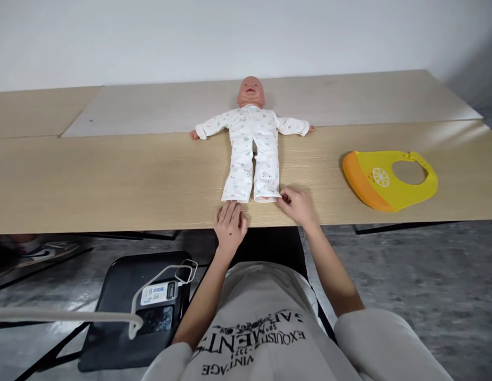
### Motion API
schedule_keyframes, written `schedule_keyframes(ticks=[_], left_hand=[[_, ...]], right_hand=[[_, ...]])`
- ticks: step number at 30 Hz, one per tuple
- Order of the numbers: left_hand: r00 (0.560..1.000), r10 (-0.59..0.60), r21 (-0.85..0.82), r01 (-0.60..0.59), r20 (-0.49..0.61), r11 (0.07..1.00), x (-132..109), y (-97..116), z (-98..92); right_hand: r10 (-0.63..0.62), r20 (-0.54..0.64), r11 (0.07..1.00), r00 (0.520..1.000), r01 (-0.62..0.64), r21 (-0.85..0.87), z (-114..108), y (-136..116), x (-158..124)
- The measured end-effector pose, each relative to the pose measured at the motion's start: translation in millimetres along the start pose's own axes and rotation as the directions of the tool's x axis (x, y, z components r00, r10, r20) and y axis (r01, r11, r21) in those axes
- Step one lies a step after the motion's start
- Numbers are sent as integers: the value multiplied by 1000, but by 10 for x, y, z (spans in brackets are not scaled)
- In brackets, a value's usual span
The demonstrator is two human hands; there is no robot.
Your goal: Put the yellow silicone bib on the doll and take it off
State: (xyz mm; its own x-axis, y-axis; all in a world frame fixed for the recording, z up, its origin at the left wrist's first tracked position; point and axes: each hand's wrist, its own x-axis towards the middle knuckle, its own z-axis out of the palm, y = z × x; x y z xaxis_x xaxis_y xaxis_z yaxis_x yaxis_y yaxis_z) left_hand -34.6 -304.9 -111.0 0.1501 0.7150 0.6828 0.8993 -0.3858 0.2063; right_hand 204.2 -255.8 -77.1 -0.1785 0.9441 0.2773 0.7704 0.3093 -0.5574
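A baby doll lies on its back on the wooden table, arms spread wide and head away from me. It wears a white printed baby outfit whose legs point at me. My left hand rests at the table's front edge, fingers stretched out and touching the hem of the leg on the left. With thumb and fingers pinched together, my right hand grips the outer corner of the other leg's cuff. Inside that cuff a bit of the doll's foot shows.
To the right on the table lies a yellow and orange silicone bib. A black stool at lower left carries a power bank with a cable. Another person's shoe shows under the table.
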Motion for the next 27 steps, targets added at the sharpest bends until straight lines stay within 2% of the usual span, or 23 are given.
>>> schedule_keyframes(ticks=[3, 8, 13, 16, 19, 23, 25, 27], left_hand=[[992, -57, 56, 51, 117, 997, 69, 19, 12], [943, -121, 137, 81, 310, 987, 272, 143, -24], [912, -192, 156, 144, 361, 977, 314, 309, 13], [919, -205, 168, 155, 336, 974, 271, 357, 31], [952, -116, 118, 85, 285, 989, 183, 358, -11], [996, 13, -8, -13, 87, 1000, -13, 291, -83], [1000, 13, -56, -14, -9, 998, -103, 230, -68], [994, 46, -81, -54, -97, 995, -154, 175, -29]], right_hand=[[3, -8, 1000, 1000, -3, 17, -6, 11, -3], [-8, -5, 999, 1000, 8, 42, -23, 44, -17], [-8, -1, 998, 1000, 8, 61, -34, 81, -39], [-17, 3, 999, 1000, 17, 40, -34, 76, -21], [-7, -1, 999, 1000, 7, 48, -45, 4, -28], [55, 28, 964, 998, -60, 259, -115, -54, -178], [121, 2, 928, 993, -114, 354, -215, 53, -295], [237, -57, 899, 970, -197, 391, -414, 273, -430]])
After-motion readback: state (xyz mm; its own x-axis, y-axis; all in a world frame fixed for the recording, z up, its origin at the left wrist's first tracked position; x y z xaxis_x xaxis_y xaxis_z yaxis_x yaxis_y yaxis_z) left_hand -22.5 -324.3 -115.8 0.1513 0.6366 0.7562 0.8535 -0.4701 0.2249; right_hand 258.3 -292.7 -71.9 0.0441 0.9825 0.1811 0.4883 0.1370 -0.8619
